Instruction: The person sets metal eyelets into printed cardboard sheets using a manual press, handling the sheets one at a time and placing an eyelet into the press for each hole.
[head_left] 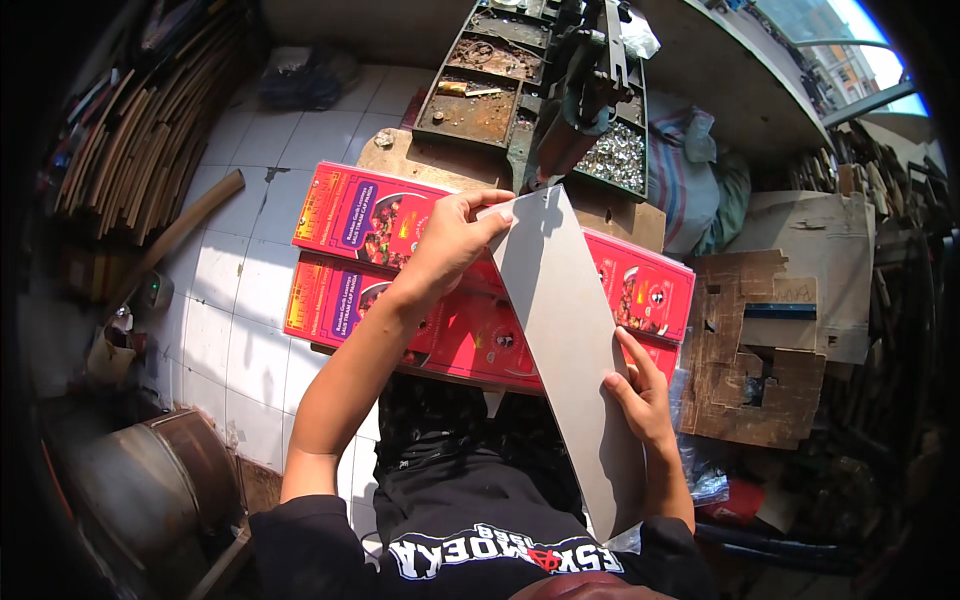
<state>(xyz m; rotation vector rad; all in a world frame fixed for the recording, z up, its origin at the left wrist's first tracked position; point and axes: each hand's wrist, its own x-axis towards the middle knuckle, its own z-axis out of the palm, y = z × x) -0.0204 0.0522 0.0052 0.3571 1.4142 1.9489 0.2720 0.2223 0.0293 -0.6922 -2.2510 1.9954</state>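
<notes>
Both hands — left hand (450,240), right hand (640,395) — hold grey card (570,340) over red printed sheets (350,225).

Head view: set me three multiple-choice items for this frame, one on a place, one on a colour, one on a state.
1. Where does the far end of the grey card sheet lie?
A. under the green press
B. on the white floor tiles
C. inside the metal drum

2. What colour are the printed sheets stacked on the workboard?
A. blue
B. red-pink
C. green

3. How do the hands hold the grey card sheet?
A. both hands are off it
B. only the right hand touches it
C. the left hand pinches its far corner and the right hand grips its right edge

Answers: 1 A, the sheet's tip meets the press base. 2 B, red-pink shows on both sides of the grey sheet. 3 C, fingers of each hand rest on the sheet.
</notes>
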